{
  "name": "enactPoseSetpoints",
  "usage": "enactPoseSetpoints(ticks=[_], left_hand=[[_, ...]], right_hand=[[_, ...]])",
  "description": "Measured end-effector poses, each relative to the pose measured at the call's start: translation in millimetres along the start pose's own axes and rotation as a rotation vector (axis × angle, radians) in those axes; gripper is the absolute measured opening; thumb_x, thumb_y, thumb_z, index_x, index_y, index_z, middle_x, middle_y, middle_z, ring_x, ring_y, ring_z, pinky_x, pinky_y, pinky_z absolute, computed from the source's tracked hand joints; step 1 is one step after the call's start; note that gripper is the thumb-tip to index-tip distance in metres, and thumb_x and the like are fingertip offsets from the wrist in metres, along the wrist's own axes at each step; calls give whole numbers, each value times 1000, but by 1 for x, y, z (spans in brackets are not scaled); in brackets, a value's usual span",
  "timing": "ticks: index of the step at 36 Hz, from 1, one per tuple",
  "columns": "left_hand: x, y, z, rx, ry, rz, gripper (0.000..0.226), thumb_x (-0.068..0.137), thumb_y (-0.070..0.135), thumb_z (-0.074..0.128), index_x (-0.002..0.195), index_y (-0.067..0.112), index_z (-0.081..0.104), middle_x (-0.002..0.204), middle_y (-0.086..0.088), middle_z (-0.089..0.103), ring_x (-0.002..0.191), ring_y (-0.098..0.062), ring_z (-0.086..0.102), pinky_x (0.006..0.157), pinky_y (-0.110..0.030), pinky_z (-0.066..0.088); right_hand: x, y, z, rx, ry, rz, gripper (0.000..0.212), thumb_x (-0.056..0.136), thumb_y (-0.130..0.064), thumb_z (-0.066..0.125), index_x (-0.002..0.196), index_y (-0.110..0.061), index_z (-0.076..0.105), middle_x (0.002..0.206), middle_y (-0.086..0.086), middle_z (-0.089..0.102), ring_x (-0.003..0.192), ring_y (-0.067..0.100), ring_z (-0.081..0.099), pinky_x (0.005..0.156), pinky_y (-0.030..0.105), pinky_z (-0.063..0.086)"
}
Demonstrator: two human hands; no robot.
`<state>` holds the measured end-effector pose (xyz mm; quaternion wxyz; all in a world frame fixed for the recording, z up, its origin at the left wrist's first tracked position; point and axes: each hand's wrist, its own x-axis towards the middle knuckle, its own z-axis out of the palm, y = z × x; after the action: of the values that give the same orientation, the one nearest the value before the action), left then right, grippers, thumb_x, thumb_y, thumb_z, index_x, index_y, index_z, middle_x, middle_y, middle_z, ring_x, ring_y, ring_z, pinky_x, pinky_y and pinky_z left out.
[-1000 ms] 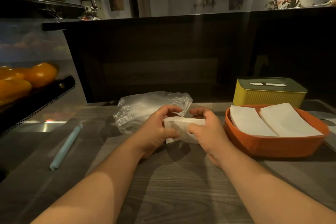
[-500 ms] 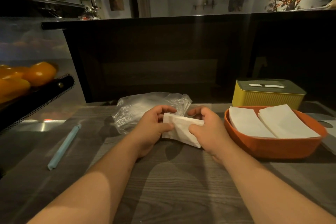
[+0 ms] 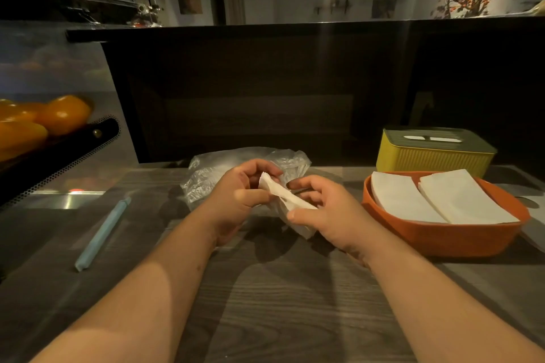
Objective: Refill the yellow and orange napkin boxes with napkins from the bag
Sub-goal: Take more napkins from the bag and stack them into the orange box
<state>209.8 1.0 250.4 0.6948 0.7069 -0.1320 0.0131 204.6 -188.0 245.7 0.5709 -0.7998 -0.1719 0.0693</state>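
Progress, as judged: partly complete. Orange box [image 3: 442, 240] uncovered, loaded with two napkin stacks [image 3: 404, 200] side by side. Yellow box [image 3: 427, 160] behind it, lid on, fill level hidden. Bag [image 3: 206, 174] crumpled on the table [image 3: 280, 303] behind both hands. Holds a folded napkin [image 3: 280, 194] just above the table: left hand [image 3: 239, 200] pinching the upper end, right hand [image 3: 327, 209] curled round the lower end

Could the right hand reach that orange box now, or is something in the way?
Probably yes: the right hand sits just beside the open orange box, nothing between them, though it grips napkins with the left hand.
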Motion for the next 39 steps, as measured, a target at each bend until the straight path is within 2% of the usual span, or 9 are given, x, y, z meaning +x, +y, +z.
enactPoseSetpoints(ticks=[4, 9, 15, 19, 22, 26, 30, 36, 39], left_hand=[[0, 3, 2, -69, -5, 73, 30, 80, -17, 65, 96, 9, 62, 79, -2, 69, 81, -16, 67, 79, -28, 57], [-1, 4, 1, -61, 0, 110, 22, 76, -14, 67, 84, 6, 64, 80, -3, 67, 80, -15, 68, 70, -23, 56], [-1, 5, 0, -62, 18, 128, 21, 75, -14, 66, 78, 7, 66, 80, -7, 69, 82, -18, 70, 71, -24, 57], [-1, 6, 0, -36, 46, 129, 29, 81, -23, 56, 80, 4, 64, 84, -10, 69, 85, -18, 71, 75, -24, 58], [0, 5, 0, -58, 61, 122, 18, 73, -10, 65, 80, 6, 65, 84, -10, 70, 91, -21, 70, 81, -26, 59], [2, 1, -4, -62, 65, 94, 23, 73, -6, 60, 88, 10, 65, 77, -5, 68, 91, -27, 69, 84, -29, 59], [2, -1, -5, -11, 73, 58, 33, 82, -15, 59, 96, 13, 68, 81, -4, 68, 82, -22, 64, 76, -29, 55], [0, 1, 0, 63, 86, 7, 48, 85, -15, 56, 113, 22, 69, 109, -6, 68, 95, -19, 65, 65, -19, 53], [0, 2, 0, 64, 74, -12, 51, 86, -12, 57, 118, 26, 69, 114, -7, 70, 102, -25, 67, 68, -24, 55]], right_hand=[[-3, 1, 6, -162, 42, -60, 53, 83, -22, 78, 129, -36, 55, 109, -12, 59, 97, 8, 59, 70, 17, 51], [-4, 3, 10, -320, 86, -80, 69, 80, -35, 81, 137, -45, 44, 131, -13, 37, 123, 8, 37, 96, 25, 43], [-7, 0, 13, -378, 254, -261, 30, 82, -24, 79, 94, -39, 57, 110, -21, 44, 110, 1, 42, 78, 10, 38], [-8, -1, 14, -337, 295, -311, 28, 80, -21, 81, 84, -33, 56, 105, -17, 54, 106, -1, 50, 72, 9, 43], [-10, -1, 13, -276, 288, -320, 28, 82, -18, 79, 82, -33, 55, 98, -16, 60, 94, -1, 57, 65, 10, 46], [-12, -1, 13, -173, 232, -310, 24, 85, -17, 77, 81, -30, 58, 77, -15, 62, 72, 1, 61, 56, 13, 48], [-11, -1, 13, -204, 236, -301, 27, 85, -21, 78, 90, -34, 55, 83, -14, 59, 82, -3, 61, 59, 12, 51], [-9, 0, 11, -236, 191, -267, 31, 88, -21, 73, 97, -39, 49, 96, -18, 58, 90, 0, 59, 65, 21, 58], [-6, 2, 11, -181, 157, -235, 37, 88, -26, 74, 103, -45, 45, 104, -18, 56, 96, 7, 60, 72, 22, 61]])
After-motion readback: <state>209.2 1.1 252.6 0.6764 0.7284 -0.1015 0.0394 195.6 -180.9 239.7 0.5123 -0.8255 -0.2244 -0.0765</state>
